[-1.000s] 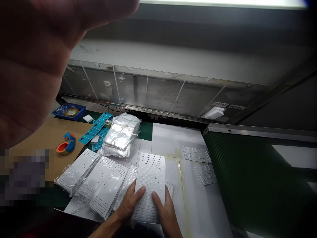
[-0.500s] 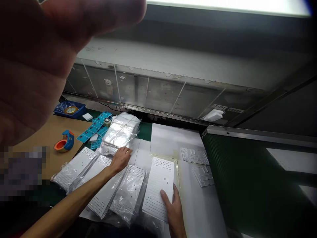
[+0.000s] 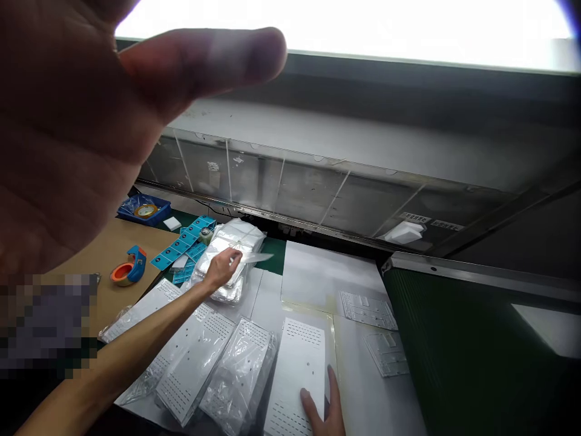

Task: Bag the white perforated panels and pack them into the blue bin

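Observation:
My left hand (image 3: 222,267) reaches out to a stack of clear plastic bags (image 3: 233,239) and pinches the top bag, whose edge lifts off to the right. My right hand (image 3: 323,410) lies flat, fingers spread, on the near end of a bare white perforated plate (image 3: 303,357) on the white table sheet (image 3: 318,272). Left of that plate lie several similar plates sealed in clear bags (image 3: 195,357). A large blurred hand (image 3: 82,121) sits very close to the lens at the upper left; I cannot tell whose it is.
An orange-and-blue tape dispenser (image 3: 129,270) rests on brown cardboard (image 3: 91,254). A strip of blue labels (image 3: 181,245) and a blue tray (image 3: 144,210) lie behind. Two clear plastic parts (image 3: 368,310) sit right of the plate, beside a green conveyor belt (image 3: 476,363).
My left hand left the white plate, reached to the bag stack and pinched up a bag. The plate slid right under my right hand. The view tilted upward.

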Demonstrator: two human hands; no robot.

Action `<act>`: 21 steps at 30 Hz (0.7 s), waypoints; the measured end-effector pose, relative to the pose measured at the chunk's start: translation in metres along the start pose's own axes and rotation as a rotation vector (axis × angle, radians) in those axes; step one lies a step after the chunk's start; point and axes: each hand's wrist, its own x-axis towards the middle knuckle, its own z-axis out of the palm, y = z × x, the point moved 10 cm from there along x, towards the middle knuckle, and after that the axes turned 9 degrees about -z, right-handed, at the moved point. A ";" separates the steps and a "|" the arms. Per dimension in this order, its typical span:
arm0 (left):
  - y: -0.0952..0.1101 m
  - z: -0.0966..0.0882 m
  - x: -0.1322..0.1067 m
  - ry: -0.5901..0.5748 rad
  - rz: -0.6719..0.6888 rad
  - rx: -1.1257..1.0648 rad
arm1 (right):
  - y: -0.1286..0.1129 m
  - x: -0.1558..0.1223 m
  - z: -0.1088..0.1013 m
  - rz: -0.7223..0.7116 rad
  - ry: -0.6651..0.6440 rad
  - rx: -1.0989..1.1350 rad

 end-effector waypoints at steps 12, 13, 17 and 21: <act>0.092 -0.074 0.003 -0.041 -0.230 -0.797 | -0.046 0.056 0.075 -0.152 -0.337 -0.074; 0.092 -0.073 -0.003 -0.053 -0.282 -0.892 | -0.052 0.063 0.083 -0.174 -0.348 -0.056; 0.080 -0.064 -0.024 -0.047 -0.459 -1.106 | -0.075 0.076 0.115 -0.240 -0.406 0.044; 0.067 -0.053 -0.041 -0.044 -0.609 -1.326 | -0.090 0.070 0.150 -0.261 -0.494 0.142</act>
